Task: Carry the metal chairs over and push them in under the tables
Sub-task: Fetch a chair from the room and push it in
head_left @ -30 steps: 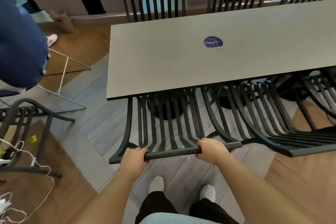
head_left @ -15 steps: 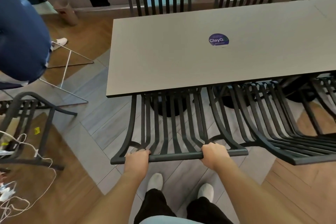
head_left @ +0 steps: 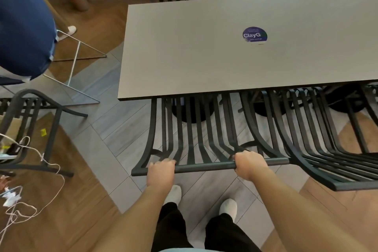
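Left hand (head_left: 161, 172), right hand (head_left: 250, 165): fingers curled round chair (head_left: 202, 166) top rail; seat under grey surface (head_left: 184, 57).

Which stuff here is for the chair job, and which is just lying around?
For the job:
- black slatted metal chair, gripped by left hand and right hand
- grey rectangular table

Lying about:
- white tangled cables on the floor
- round blue ClayG sticker
- small yellow scrap
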Tool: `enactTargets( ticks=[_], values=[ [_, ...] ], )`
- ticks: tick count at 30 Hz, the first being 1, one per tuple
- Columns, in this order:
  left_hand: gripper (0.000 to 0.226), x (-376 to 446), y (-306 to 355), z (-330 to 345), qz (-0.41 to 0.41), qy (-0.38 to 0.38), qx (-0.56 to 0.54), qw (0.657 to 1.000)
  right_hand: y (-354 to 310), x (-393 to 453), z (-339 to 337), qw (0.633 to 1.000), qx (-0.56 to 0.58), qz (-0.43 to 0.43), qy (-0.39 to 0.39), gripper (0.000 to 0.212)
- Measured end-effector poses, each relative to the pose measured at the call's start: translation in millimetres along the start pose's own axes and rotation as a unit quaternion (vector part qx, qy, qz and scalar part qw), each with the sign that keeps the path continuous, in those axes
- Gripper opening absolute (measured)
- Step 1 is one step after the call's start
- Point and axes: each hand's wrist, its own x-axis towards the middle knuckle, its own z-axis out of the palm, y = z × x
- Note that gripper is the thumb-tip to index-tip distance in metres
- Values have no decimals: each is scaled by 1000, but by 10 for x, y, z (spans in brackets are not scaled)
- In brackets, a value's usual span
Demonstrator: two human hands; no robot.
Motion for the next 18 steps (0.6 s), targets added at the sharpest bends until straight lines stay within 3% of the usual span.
enactTargets(
  ticks=[18],
  values=[
    [43, 27, -328, -72, 6, -58, 15, 998, -300, 63, 16, 1000, -8, 2, -5, 23]
  ],
)
